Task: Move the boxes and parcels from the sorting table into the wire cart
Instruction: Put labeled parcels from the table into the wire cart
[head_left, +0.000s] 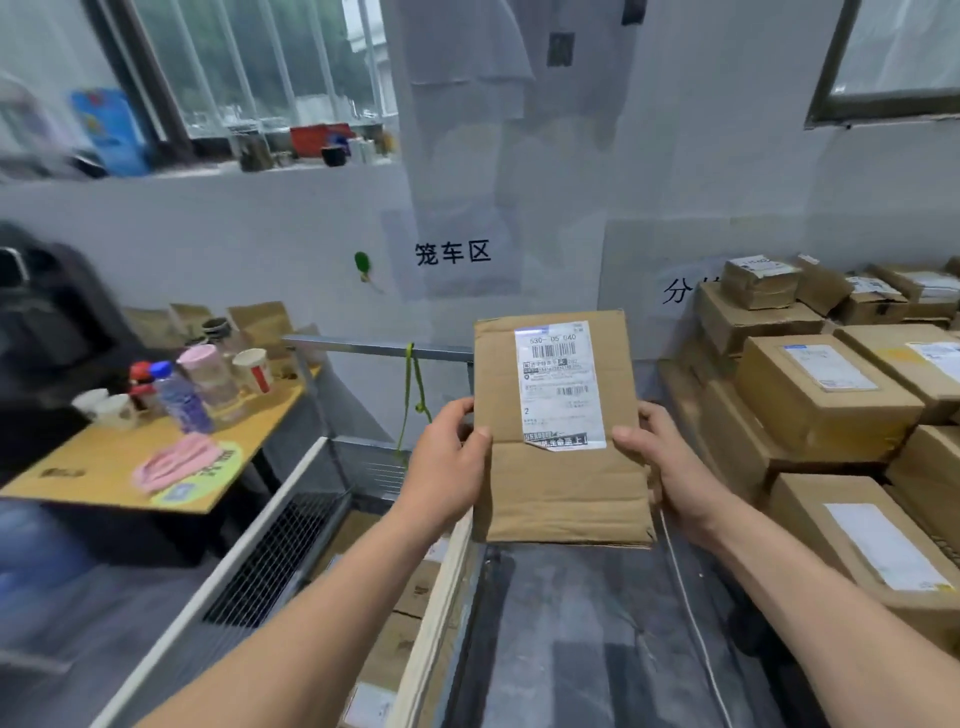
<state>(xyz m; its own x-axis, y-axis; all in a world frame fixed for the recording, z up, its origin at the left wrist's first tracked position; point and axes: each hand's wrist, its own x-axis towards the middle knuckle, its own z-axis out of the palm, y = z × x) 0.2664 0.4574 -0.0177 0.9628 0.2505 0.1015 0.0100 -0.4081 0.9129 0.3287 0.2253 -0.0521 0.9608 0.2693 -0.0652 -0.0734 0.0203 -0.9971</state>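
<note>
While held upright: flat parcel (561, 431) | left hand (451, 467) grips edge | right hand (670, 465) grips opposite

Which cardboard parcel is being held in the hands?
The flat cardboard parcel, gripped by left hand and right hand; the stacked boxes lie untouched.

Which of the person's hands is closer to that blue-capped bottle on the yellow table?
Left. The left hand grips the parcel's left edge, on the side toward the bottle. The right hand grips the opposite edge, farther away.
</note>
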